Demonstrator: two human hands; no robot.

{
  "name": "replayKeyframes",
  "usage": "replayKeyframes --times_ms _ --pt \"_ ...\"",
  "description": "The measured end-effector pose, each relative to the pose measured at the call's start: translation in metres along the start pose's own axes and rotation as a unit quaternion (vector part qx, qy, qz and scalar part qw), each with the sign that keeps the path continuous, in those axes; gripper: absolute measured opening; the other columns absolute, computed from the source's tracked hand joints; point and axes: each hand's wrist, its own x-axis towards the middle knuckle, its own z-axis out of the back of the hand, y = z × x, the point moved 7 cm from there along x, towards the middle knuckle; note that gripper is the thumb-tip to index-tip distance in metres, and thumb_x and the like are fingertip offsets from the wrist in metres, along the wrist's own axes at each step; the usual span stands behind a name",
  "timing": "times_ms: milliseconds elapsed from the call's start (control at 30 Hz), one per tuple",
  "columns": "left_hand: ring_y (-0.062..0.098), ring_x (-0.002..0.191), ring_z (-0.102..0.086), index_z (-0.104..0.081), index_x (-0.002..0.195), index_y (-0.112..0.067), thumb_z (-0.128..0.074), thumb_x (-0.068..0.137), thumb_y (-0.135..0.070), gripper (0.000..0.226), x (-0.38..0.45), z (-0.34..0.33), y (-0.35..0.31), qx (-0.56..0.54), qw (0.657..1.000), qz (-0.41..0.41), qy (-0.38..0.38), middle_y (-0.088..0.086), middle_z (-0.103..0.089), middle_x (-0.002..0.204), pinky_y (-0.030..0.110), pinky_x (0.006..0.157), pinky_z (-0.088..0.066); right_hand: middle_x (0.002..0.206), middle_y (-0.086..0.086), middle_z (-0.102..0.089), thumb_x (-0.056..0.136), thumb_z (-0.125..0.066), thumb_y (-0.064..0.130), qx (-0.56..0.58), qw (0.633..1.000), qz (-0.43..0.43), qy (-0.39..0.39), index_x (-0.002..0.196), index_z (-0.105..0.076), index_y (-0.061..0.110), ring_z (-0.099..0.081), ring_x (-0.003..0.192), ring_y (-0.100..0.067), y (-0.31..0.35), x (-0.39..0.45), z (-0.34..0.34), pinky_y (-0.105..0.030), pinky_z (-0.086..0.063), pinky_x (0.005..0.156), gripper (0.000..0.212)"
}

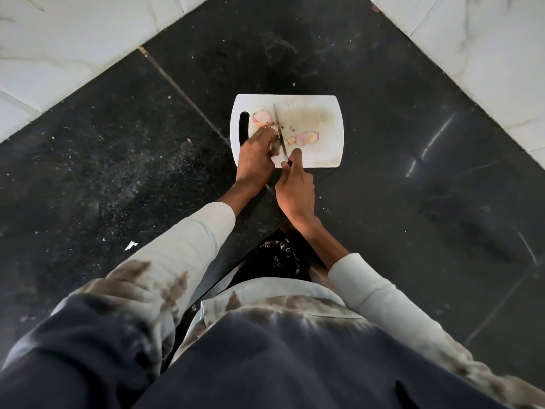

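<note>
A white cutting board (318,119) with a handle slot at its left lies on the black stone counter. On it lie two pinkish onion pieces: one (261,118) at the left, one (306,137) near the middle. My right hand (295,190) grips the handle of a thin knife (278,128), whose blade points away across the board between the pieces. My left hand (256,156) rests on the board's left part, fingertips on a small onion bit beside the blade; what the fingers hold is partly hidden.
The black counter (413,187) forms a corner, with white tiled walls (59,54) at left and right. Small peel scraps and crumbs dot the counter at left. A dark bag-lined bin (277,258) sits below the counter edge.
</note>
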Motion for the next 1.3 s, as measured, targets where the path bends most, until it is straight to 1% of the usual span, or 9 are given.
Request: replayKeyframes --times_ms 167,300,400,600,767,967,1133,1200,1300 --pt "0.021 0.073 -0.065 -0.059 0.092 -0.013 -0.058 0.086 0.013 0.027 0.003 -0.001 0.0 0.009 1.0 -0.011 0.005 0.0 -0.067 0.09 0.044 0.065 -0.06 0.072 -0.001 -0.062 0.109 -0.042 0.018 -0.006 1.0 -0.005 -0.009 0.132 -0.038 0.021 -0.058 0.057 -0.023 0.003 0.003 -0.003 -0.036 -0.04 0.055 0.023" --pt "0.023 0.07 -0.06 -0.056 0.087 -0.013 -0.056 0.082 0.012 0.025 0.003 0.001 0.0 0.016 1.0 -0.021 0.017 0.0 -0.064 0.084 0.047 0.07 -0.058 0.075 -0.003 -0.063 0.109 -0.042 0.02 -0.014 1.0 -0.015 -0.012 0.132 -0.038 0.023 -0.063 0.066 -0.032 0.008 0.009 -0.006 -0.043 -0.047 0.059 0.023" --pt "0.023 0.069 -0.059 -0.055 0.087 -0.013 -0.054 0.085 0.01 0.023 0.001 0.001 -0.001 0.017 0.999 -0.035 0.019 0.0 -0.063 0.083 0.047 0.067 -0.057 0.07 -0.002 -0.06 0.109 -0.041 0.022 -0.015 1.0 -0.015 -0.023 0.13 -0.038 0.023 -0.061 0.065 -0.034 0.003 -0.003 -0.007 -0.041 -0.042 0.059 0.021" --pt "0.022 0.092 -0.07 -0.067 0.114 -0.011 -0.064 0.087 0.007 0.032 0.005 -0.001 -0.003 0.014 0.998 -0.049 0.035 0.002 -0.072 0.112 0.038 0.08 -0.063 0.085 -0.009 -0.068 0.107 -0.042 0.022 -0.02 0.999 -0.034 -0.015 0.133 -0.037 0.028 -0.065 0.077 -0.04 0.001 0.017 -0.012 -0.05 -0.054 0.068 0.027" --pt "0.022 0.088 -0.067 -0.064 0.104 -0.009 -0.056 0.086 0.014 0.031 0.004 0.0 0.004 -0.008 0.999 -0.027 0.029 0.002 -0.07 0.104 0.035 0.072 -0.06 0.08 -0.012 -0.068 0.111 -0.04 0.027 -0.026 0.997 -0.058 -0.033 0.123 -0.038 0.024 -0.069 0.077 -0.042 -0.026 -0.021 -0.021 -0.057 -0.057 0.071 0.012" --pt "0.021 0.092 -0.068 -0.063 0.117 -0.012 -0.057 0.091 0.009 0.034 0.003 0.001 0.005 -0.003 1.0 -0.019 0.025 0.0 -0.071 0.112 0.032 0.075 -0.06 0.088 -0.012 -0.071 0.111 -0.041 0.028 -0.021 0.998 -0.047 -0.043 0.126 -0.04 0.025 -0.069 0.089 -0.042 -0.025 -0.019 -0.021 -0.054 -0.056 0.078 0.015" --pt "0.023 0.096 -0.069 -0.057 0.118 -0.016 -0.055 0.088 0.011 0.04 -0.003 0.003 0.003 -0.001 0.999 0.0 0.044 -0.003 -0.067 0.116 0.042 0.078 -0.063 0.075 0.002 -0.055 0.112 -0.04 0.034 0.017 0.996 -0.07 -0.054 0.128 -0.043 0.022 -0.06 0.081 -0.027 -0.029 -0.019 -0.007 -0.045 -0.05 0.074 0.021" --pt "0.022 0.095 -0.068 -0.055 0.115 -0.018 -0.055 0.087 0.012 0.041 -0.005 0.003 0.004 -0.012 0.998 0.009 0.054 -0.004 -0.065 0.114 0.044 0.08 -0.063 0.072 0.001 -0.054 0.113 -0.04 0.033 0.038 0.996 -0.053 -0.064 0.127 -0.044 0.018 -0.053 0.068 -0.016 -0.028 -0.015 0.003 -0.038 -0.044 0.065 0.021" --pt "0.022 0.096 -0.067 -0.053 0.11 -0.019 -0.058 0.086 0.01 0.038 -0.007 0.003 0.004 -0.022 0.998 0.024 0.052 -0.004 -0.064 0.113 0.047 0.08 -0.062 0.062 -0.001 -0.052 0.112 -0.044 0.027 0.065 0.995 -0.032 -0.07 0.118 -0.044 0.015 -0.05 0.052 -0.016 -0.026 -0.005 0.014 -0.032 -0.037 0.048 0.013"
